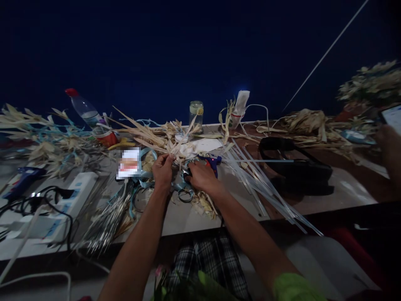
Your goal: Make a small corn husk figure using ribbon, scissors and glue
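My left hand is closed in a pinch at the near edge of a pale dried-husk flower; what sits between its fingertips is too small to make out. To its right my right hand has its fingers curled over a dark-handled tool, mostly hidden beneath them. A blue glue gun with a small red light lies just behind the right hand. Light blue ribbon is beside the left hand. Below the hands are a dark ring and husk scraps.
Clear glue sticks and a black strap-like headset lie right. A power strip, wire bundle, bright phone and bottle are left. A jar stands behind. Another person's hand is far right.
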Demonstrator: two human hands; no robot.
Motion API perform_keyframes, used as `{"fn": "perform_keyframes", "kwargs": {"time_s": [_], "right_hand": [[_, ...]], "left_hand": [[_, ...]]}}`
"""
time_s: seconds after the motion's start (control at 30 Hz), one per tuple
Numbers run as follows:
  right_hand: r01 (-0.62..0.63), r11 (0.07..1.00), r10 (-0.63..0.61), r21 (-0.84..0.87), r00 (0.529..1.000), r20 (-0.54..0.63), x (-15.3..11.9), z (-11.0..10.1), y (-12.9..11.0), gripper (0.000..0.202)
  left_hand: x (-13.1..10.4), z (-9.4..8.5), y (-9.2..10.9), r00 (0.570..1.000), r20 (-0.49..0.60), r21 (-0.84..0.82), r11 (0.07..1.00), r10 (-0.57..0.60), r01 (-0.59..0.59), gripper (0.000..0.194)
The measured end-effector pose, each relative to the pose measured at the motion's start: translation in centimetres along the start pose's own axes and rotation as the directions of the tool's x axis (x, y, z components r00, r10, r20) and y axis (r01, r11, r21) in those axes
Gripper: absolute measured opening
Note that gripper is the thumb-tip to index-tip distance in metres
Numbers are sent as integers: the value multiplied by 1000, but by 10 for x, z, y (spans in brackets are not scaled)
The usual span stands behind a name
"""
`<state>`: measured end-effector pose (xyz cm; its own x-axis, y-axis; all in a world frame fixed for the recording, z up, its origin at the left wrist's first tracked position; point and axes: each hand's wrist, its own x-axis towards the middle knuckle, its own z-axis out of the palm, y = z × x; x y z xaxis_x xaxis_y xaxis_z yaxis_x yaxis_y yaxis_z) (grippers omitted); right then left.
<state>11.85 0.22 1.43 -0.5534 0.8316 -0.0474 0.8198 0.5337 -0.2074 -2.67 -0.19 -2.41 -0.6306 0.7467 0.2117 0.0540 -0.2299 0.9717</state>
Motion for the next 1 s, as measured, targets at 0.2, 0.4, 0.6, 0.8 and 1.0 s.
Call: {"fn": "perform_keyframes", "kwargs": {"time_s": [0.2, 0.4, 0.6, 0.8, 1.0], "right_hand": [[16, 1000, -15, -25, 1000, 10, 2, 5, 3, 32], [15, 1000, -15, 10, 999, -34, 3, 4, 7, 27], [24, 913, -13, 406, 999, -30, 19, 0, 42, 30], [-96, 274, 88, 957, 993, 74, 24, -7, 64, 24], [-181, -188, -156, 965, 976, 153, 19, -15, 57, 25]], "left_hand": [[-2, 1, 4, 1000, 10, -34, 999, -11, 11, 26], [-2, 1, 5, 999, 0, -54, 998, -45, 45, 27], [4, -2, 4, 996, -81, -176, 984, -42, 27, 23], [8, -2, 6, 990, -121, -265, 963, -77, 42, 22], [4, -4, 10, 994, -92, -192, 980, -67, 48, 22]]}}
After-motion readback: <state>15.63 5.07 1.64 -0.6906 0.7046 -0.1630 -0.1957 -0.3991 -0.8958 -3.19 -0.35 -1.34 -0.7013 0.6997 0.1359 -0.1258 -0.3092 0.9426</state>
